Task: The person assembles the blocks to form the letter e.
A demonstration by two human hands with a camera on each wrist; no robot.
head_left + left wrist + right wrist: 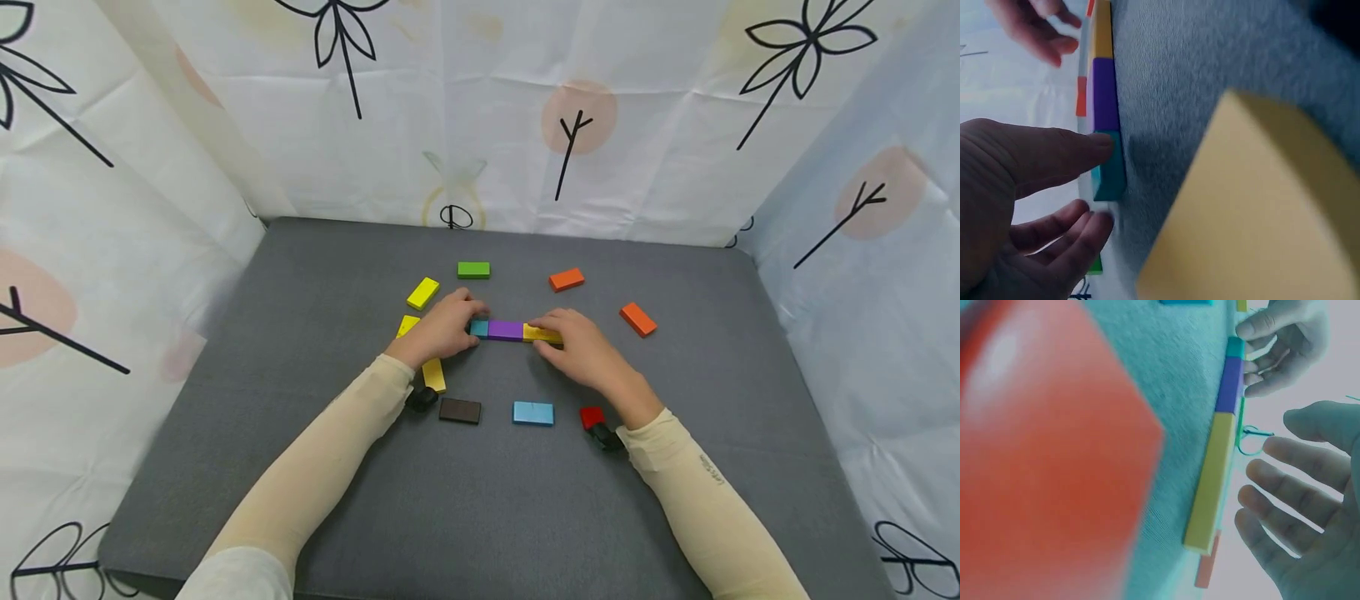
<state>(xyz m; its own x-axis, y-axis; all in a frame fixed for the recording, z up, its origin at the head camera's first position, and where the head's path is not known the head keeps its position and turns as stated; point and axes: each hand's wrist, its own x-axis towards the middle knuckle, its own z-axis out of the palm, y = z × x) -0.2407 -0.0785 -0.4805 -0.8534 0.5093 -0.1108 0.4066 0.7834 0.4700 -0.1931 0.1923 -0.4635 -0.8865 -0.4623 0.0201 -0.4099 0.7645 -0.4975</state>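
A straight row of blocks lies mid-table: a teal block [479, 329], a purple block [506, 331] and a yellow block [551, 335], end to end. My left hand [448, 323] is at the row's left end. In the left wrist view its thumb [1100, 145] lies over the teal block, an index finger partly hidden behind it, and the other fingers curl beyond the block's end. My right hand [577, 346] hovers at the yellow block. The right wrist view shows its fingers [1291, 481] spread and apart from that block, holding nothing.
Around the row lie a green block [473, 270], two orange blocks [566, 279], several yellow blocks [423, 292], a dark brown block [459, 411], a light blue block [533, 413] and a red block [591, 417]. The grey table [360, 517] meets patterned curtains [637, 183] behind.
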